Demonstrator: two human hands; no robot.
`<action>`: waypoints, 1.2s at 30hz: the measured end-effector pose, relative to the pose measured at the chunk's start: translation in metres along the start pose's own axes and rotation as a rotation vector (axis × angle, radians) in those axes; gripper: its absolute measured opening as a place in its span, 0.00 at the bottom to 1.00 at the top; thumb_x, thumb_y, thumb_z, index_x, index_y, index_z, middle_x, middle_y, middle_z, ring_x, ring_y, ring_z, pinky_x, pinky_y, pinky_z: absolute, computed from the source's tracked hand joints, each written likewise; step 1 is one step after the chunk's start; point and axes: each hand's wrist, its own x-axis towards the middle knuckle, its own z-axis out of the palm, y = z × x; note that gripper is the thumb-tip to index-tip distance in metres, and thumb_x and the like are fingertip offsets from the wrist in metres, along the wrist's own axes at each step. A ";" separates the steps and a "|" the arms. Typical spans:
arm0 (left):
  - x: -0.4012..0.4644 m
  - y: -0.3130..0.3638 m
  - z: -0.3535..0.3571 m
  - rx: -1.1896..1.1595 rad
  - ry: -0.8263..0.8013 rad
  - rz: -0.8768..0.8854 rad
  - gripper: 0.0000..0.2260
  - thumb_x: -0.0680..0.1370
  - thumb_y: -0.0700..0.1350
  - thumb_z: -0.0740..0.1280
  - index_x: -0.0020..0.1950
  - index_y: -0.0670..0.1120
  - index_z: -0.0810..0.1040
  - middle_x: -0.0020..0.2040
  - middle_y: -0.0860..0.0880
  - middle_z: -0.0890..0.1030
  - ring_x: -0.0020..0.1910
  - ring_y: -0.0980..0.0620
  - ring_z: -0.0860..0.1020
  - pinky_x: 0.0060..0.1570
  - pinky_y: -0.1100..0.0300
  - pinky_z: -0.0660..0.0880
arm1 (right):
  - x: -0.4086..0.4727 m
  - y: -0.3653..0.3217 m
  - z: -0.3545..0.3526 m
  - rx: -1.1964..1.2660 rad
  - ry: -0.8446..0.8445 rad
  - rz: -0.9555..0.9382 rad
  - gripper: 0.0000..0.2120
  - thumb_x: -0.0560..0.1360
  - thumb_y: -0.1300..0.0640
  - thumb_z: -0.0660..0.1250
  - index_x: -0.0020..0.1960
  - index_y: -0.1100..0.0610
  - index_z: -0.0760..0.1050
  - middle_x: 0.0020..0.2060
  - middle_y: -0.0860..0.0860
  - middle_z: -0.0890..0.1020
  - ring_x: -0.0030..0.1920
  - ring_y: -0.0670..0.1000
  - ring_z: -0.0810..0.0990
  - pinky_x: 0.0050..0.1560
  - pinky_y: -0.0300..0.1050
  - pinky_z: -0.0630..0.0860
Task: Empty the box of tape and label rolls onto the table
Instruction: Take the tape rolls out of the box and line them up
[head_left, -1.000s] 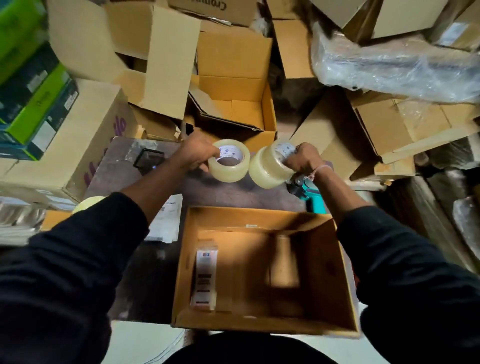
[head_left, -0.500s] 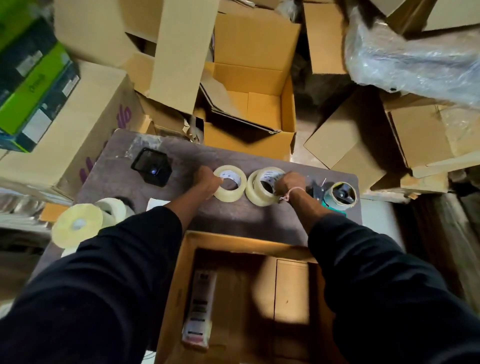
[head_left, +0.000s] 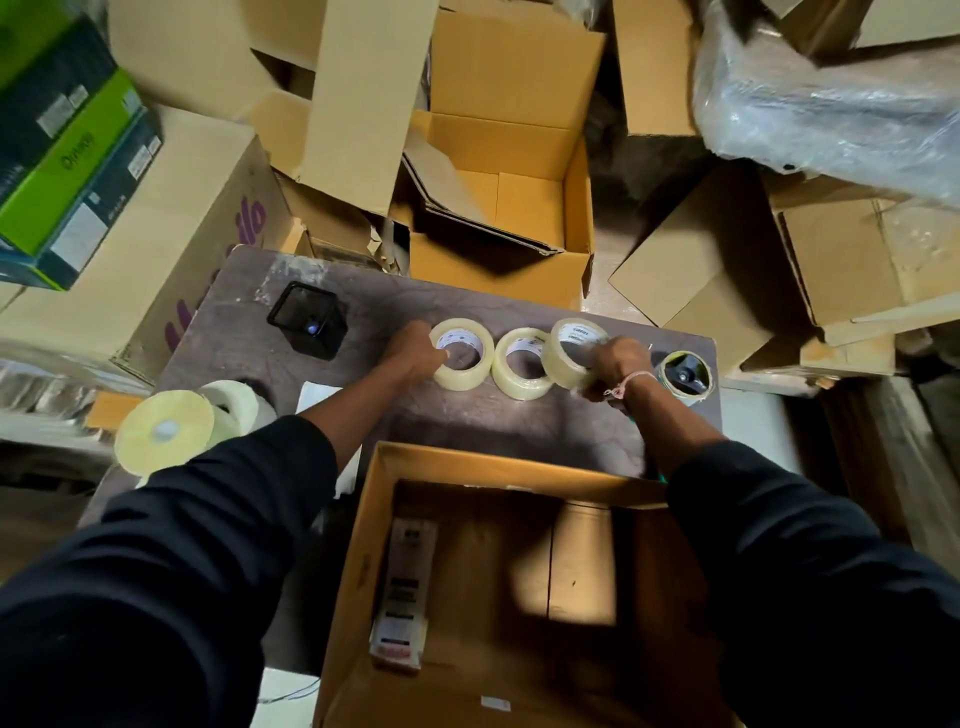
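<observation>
Clear, glossy packing-tape rolls, three of them, line the far side of the dark brown wooden table (head_left: 519, 431): the left roll (head_left: 462, 353), the middle roll (head_left: 522, 364) and a tilted right roll (head_left: 571, 351). The left hand (head_left: 415, 353) rests fingers on the left roll; the right hand (head_left: 615, 364) pinches the right roll, apparently setting it down. One long label pack (head_left: 402, 592) lies inside the open brown cardboard box (head_left: 374, 519); lifting it out likely comes next.

Three clear tape rolls (head_left: 463, 353) (head_left: 522, 362) (head_left: 571, 352) in a row on the counter (head_left: 498, 421), two large pale rolls (head_left: 165, 432) (head_left: 236, 402) (left edge), one tape dispenser (head_left: 683, 375), one black cube (head_left: 307, 327), one open box (head_left: 493, 587).
</observation>
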 end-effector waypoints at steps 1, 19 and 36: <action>-0.003 0.002 -0.001 0.015 -0.003 0.022 0.19 0.75 0.45 0.76 0.63 0.38 0.81 0.61 0.39 0.84 0.58 0.39 0.82 0.53 0.50 0.79 | -0.001 0.003 -0.002 -0.024 0.019 0.025 0.17 0.76 0.50 0.72 0.53 0.64 0.78 0.45 0.60 0.85 0.27 0.52 0.84 0.22 0.38 0.76; -0.056 -0.012 -0.025 -0.045 -0.055 0.118 0.11 0.76 0.39 0.73 0.56 0.36 0.83 0.55 0.38 0.84 0.55 0.39 0.82 0.54 0.45 0.78 | -0.039 -0.056 0.066 0.163 -0.146 -0.148 0.15 0.76 0.59 0.67 0.58 0.66 0.80 0.49 0.59 0.85 0.35 0.50 0.84 0.38 0.42 0.84; -0.155 -0.014 -0.048 -0.566 -0.106 0.222 0.11 0.82 0.43 0.68 0.59 0.37 0.82 0.53 0.39 0.85 0.53 0.46 0.82 0.55 0.51 0.79 | -0.232 -0.033 0.025 0.346 -0.443 -0.477 0.11 0.76 0.58 0.71 0.47 0.68 0.83 0.33 0.57 0.81 0.24 0.47 0.73 0.20 0.35 0.66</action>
